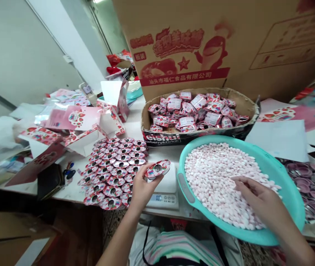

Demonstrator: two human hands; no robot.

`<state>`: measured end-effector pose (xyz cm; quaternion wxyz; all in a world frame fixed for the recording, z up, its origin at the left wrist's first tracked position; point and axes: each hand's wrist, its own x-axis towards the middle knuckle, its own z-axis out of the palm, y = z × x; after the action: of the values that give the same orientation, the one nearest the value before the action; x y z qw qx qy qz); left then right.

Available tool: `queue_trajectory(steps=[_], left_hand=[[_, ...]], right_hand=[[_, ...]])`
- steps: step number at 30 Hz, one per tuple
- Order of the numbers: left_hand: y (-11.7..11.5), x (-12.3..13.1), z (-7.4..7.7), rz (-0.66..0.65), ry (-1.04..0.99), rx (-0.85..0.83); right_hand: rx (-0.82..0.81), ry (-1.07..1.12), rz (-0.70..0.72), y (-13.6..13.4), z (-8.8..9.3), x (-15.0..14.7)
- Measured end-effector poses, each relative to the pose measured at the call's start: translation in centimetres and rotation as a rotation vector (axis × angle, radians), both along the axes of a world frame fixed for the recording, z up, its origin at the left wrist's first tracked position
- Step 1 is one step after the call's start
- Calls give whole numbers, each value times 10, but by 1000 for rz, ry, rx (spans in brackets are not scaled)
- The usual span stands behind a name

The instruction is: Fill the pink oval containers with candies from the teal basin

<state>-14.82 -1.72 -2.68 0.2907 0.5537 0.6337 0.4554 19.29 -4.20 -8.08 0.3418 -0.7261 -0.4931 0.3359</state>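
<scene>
Red-and-pink printed candy tin [157,169], oval with a round central opening, is sitting tilted in the grasp of the left hand [143,190], its long axis pointing right toward the teal plastic basin [293,203] just beside it. The right hand [260,197] is resting loosely open, dipping among pale pink candies [215,181] inside that basin.

Fingers hide part of the printed tin [157,169] in the left hand [143,188]; the digital scale's [163,199] readout is too small to read; metal lids [310,188] past the right hand [260,201] run off the edge.
</scene>
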Motion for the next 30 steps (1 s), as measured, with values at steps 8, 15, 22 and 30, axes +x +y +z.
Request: queue_trajectory(steps=[8,15,22,30], left_hand=[[9,-13,-7,-2,-35,-61],[16,-12,-21,-80,213,-92],[22,-12,-28,-99,220,-130],[24,-12,-31,-112,214,-123]], right_hand=[[-10,-37,-42,0,2,1],[-31,35,-67,0,4,-2],[-16,39,-82,0,12,-7],[3,52,-66,0,10,-6]])
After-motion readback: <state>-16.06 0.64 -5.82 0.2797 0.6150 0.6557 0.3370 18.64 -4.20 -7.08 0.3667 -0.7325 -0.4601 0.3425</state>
